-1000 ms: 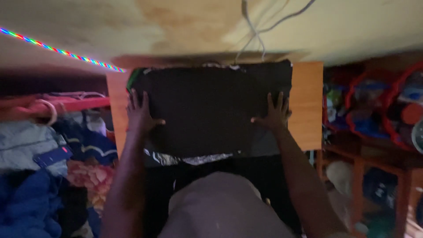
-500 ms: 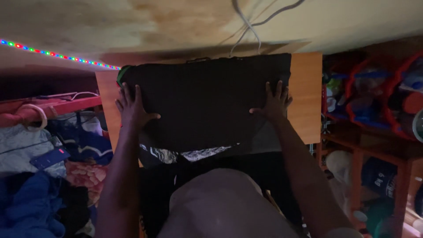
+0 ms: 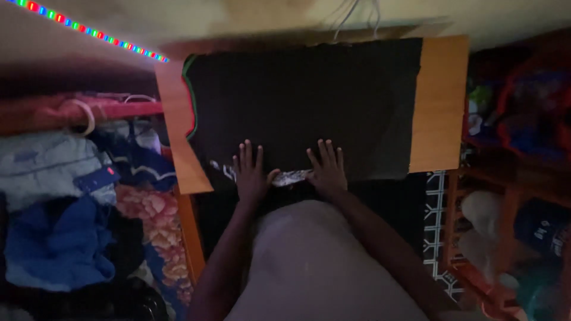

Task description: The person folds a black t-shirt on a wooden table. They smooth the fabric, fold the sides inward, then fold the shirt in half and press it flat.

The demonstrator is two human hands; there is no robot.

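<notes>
A black garment (image 3: 303,101) is spread flat over a small wooden table (image 3: 440,101), covering most of the top; bare wood is left at the right and left edges. A green and red trim is seen along the garment's left edge. The left hand (image 3: 252,175) is laid flat, fingers spread, on the garment's near edge, left of centre. The right hand (image 3: 326,169) is laid flat beside it, fingers spread, nothing gripped. The hands are set close together, with a pale printed patch (image 3: 289,176) of the garment between them at the near edge. A strip of coloured lights (image 3: 89,32) is seen far left along the wall. A heap of clothes (image 3: 65,226), blue and floral, is piled left of the table. Red shelving (image 3: 523,119) with blurred items stands at the right. The scene is dim.
</notes>
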